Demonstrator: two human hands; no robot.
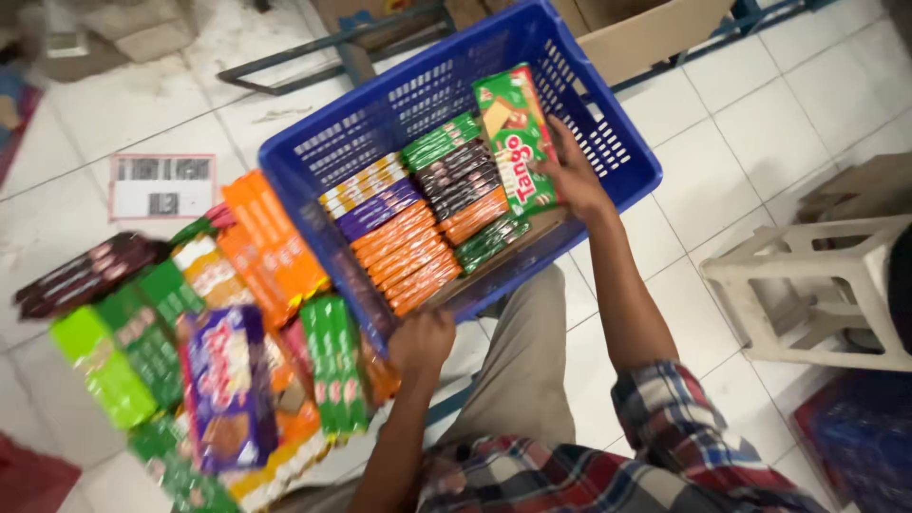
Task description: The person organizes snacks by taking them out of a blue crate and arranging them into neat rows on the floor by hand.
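Note:
A blue plastic basket rests tilted on my lap, holding rows of wafer packs in orange, purple, green and brown. My right hand is inside the basket, shut on a green and red wafer pack that stands at the right end of the rows. My left hand grips the basket's near rim at its lower left corner. To the left of the basket lies a loose pile of wafer packs in green, orange, purple and brown.
A white plastic stool stands on the tiled floor at the right. A cardboard box and a blue metal frame lie behind the basket. A printed paper sheet lies on the floor at the left.

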